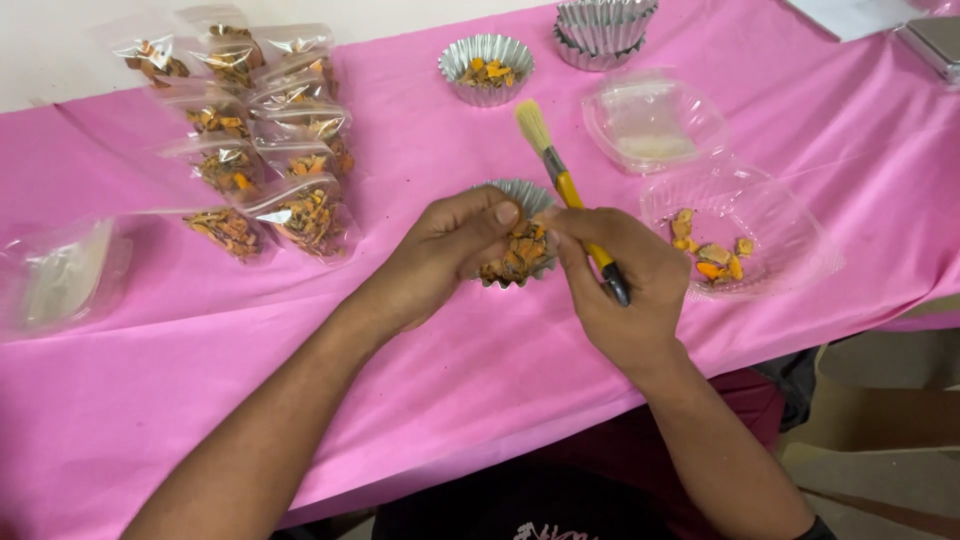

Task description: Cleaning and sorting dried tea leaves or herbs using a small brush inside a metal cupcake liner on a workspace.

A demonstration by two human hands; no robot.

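My left hand (450,245) grips a small fluted foil cup (526,197), tilted and filled with orange and dark dried pieces (518,254). My right hand (620,275) meets the cup's right edge and holds a paintbrush (565,185) with a yellow handle, black tip and pale bristles pointing up and away. Both hands hover over the pink tablecloth (420,340).
Several clear bags of the same orange pieces (255,150) lie at the left, with a bag of pale contents (65,275) further left. An open clear clamshell (735,235) holds a few pieces at right. Another filled foil cup (487,70) and stacked foil cups (603,28) stand behind.
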